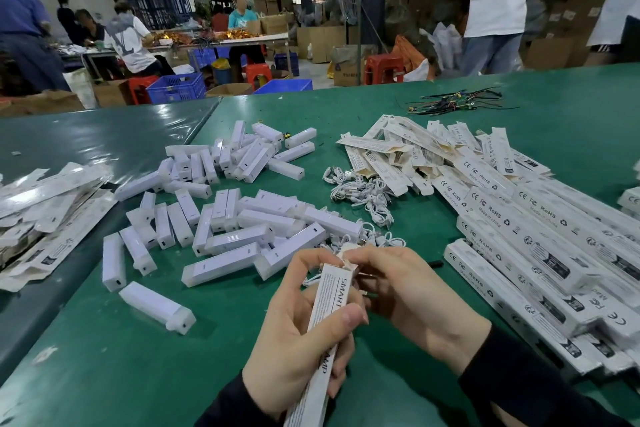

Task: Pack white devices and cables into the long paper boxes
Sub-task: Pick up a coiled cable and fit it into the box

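Head view: left grip clasps the long paper box upright; right grip pinches its top flap.

one long white paper box printed with dark lettering is up off the green table, tilted, its far end flaps open. white rectangular plastic devices sprawl in a loose heap across the table's middle, with small coiled white cables bunched just right of them. flat unfolded white paper boxes pile behind, and filled long boxes lie stacked side by side at right.
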Tool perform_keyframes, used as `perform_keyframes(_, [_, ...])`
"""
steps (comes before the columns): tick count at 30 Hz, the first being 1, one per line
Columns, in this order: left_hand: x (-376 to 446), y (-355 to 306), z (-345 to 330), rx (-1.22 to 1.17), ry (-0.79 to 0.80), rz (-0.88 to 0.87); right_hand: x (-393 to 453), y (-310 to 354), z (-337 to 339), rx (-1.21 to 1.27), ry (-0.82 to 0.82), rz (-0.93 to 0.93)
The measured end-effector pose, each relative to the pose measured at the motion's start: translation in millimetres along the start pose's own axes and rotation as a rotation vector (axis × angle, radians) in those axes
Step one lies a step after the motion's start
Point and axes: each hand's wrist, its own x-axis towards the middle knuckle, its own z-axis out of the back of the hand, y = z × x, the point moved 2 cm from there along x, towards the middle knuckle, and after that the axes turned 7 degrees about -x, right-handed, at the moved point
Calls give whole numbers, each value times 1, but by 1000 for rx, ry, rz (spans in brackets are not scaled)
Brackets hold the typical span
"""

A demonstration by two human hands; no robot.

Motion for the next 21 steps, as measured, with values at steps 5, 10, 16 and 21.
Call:
perform_keyframes(5, [1,-2,-2,-113,107,-12,-5,2,-10,64,52,64])
perform_keyframes(10, [-1,0,-2,-160,125,-14,-6,2,-11,66,32,40])
perform_keyframes(16, [-1,4,-2,-235,117,1,-5,4,-8,57,26,1])
perform_keyframes(21, [-1,4,2,-145,69,11,-5,5,-8,57,45,-33])
